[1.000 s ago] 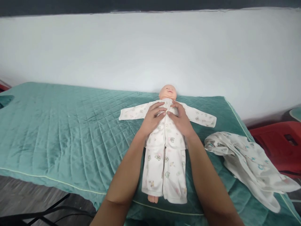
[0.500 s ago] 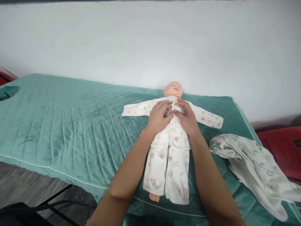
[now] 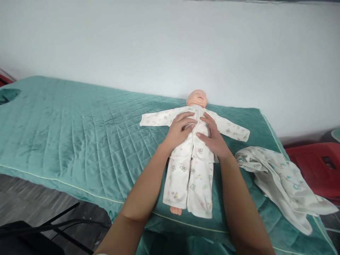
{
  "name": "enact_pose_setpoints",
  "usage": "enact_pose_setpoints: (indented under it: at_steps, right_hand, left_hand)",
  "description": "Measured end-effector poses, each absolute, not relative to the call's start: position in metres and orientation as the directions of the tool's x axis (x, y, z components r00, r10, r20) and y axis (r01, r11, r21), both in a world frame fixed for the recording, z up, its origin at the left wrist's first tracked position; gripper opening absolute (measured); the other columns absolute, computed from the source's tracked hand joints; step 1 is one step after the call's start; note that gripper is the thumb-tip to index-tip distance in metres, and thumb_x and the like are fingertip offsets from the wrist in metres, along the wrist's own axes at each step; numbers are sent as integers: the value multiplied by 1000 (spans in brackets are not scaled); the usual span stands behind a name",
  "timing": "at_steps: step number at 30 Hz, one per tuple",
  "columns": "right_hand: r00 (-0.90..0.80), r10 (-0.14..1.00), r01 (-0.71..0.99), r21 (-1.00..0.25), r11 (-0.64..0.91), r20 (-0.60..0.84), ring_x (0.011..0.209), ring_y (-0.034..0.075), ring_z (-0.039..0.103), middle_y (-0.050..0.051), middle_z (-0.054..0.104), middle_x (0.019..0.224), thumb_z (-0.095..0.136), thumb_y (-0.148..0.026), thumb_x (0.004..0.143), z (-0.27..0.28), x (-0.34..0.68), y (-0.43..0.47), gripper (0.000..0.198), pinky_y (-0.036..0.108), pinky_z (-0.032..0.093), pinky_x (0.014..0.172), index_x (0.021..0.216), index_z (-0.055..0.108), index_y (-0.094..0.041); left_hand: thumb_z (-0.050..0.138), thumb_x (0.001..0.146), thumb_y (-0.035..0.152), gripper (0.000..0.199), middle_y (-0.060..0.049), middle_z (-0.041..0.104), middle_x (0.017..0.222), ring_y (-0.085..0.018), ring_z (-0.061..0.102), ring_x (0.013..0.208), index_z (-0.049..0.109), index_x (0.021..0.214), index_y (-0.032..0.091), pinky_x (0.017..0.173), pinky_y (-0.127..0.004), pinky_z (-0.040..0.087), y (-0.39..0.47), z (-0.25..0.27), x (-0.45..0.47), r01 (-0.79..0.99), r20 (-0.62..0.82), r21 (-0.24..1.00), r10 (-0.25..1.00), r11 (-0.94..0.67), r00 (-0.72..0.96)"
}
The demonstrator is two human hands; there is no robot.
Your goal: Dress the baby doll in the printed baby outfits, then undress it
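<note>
Doll point(image 3: 197, 98) lies face-up on green quilted cover point(image 3: 79, 134), head by wall point(image 3: 132, 46). Left hand point(image 3: 180, 131) and right hand point(image 3: 212, 137) rest on its white printed shirt point(image 3: 200, 151), both loosely curved, spread; can't tell if either pinches it. 1 foot point(image 3: 175, 211) shows.

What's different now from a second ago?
The right hand has drawn its thumb away from the left hand, down the front of the clothed baby doll; nothing is clearly picked up or let go. The camera's view shifted too. The doll still lies face up on the quilted cover, the patterned cloth beside it.
</note>
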State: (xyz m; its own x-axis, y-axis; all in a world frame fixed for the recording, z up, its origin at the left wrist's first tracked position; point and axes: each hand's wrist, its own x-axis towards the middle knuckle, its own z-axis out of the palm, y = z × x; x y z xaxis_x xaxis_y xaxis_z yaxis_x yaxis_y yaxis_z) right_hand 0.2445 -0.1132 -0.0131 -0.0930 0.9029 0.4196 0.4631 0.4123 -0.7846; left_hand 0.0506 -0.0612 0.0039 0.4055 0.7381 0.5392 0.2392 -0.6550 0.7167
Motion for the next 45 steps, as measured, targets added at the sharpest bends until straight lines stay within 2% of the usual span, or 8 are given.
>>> enact_pose_setpoints:
  at_steps: [7, 11, 16, 27, 32, 39, 42, 45]
  right_hand:
    - [-165, 926, 447, -811, 377, 340, 157, 26, 15, -1, 19, 168, 72, -51, 85, -10, 252, -111, 67, 52, 20, 127, 146, 44, -41]
    - [-151, 927, 474, -798, 372, 342, 157, 27, 16, 0, 21, 168, 72, -49, 85, -9, 250, -111, 66, 53, 20, 127, 145, 44, -41]
    - [-142, 934, 491, -796, 355, 329, 156, 27, 18, 0, 21, 167, 72, -47, 86, -8, 248, -113, 64, 54, 21, 127, 144, 45, -40]
    - [-116, 911, 483, -779, 400, 396, 154, 26, 23, 2, 29, 164, 72, -49, 85, -8, 244, -112, 59, 52, 22, 126, 138, 50, -37]
    - [-48, 903, 429, -808, 405, 427, 150, 27, 33, 0, 43, 156, 71, -49, 87, -3, 238, -115, 25, 52, 26, 125, 104, 67, -32]
    - [19, 921, 320, -876, 362, 388, 147, 28, 38, 0, 52, 150, 73, -50, 84, 1, 235, -115, 22, 53, 27, 124, 84, 67, -29]
    - [102, 919, 174, -917, 360, 380, 141, 30, 47, 3, 55, 148, 69, -49, 86, -1, 240, -114, 24, 54, 38, 116, 84, 62, -26]
    - [300, 899, 30, -945, 324, 318, 133, 29, 55, 7, 60, 142, 63, -45, 87, -3, 245, -111, 21, 50, 47, 106, 87, 56, -25]
  left_hand:
    - [63, 93, 35, 16, -2, 40, 161, -27, 24, 155, 74, 100, 26, 125, -54, 28, -55, 16, 27, 222, 358, 722, 628, -655, 691]
    - [64, 92, 46, 24, 0, 34, 164, -31, 18, 157, 75, 101, 27, 122, -59, 33, -52, 19, 22, 220, 289, 756, 616, -616, 732]
    - [67, 89, 47, 25, 2, 30, 166, -31, 13, 158, 75, 102, 27, 118, -55, 41, -53, 21, 21, 188, 261, 795, 605, -576, 753]
    - [71, 87, 39, 17, -4, 42, 159, -29, 25, 154, 69, 85, 22, 126, -56, 23, -61, 19, 31, 235, 363, 724, 648, -649, 669]
    - [69, 88, 37, 16, -2, 41, 160, -28, 24, 155, 66, 84, 23, 127, -55, 22, -62, 18, 32, 269, 364, 711, 667, -650, 650]
    - [67, 90, 40, 16, -1, 36, 163, -27, 16, 158, 69, 94, 24, 128, -54, 20, -54, 17, 22, 204, 328, 731, 597, -652, 733]
    - [67, 90, 42, 19, -2, 42, 160, -28, 22, 156, 67, 90, 23, 126, -53, 24, -56, 20, 22, 157, 338, 788, 631, -596, 698]
    - [61, 93, 43, 20, -6, 55, 149, -27, 44, 145, 61, 93, 23, 118, -50, 39, -55, 18, 21, 40, 376, 888, 773, -458, 512]
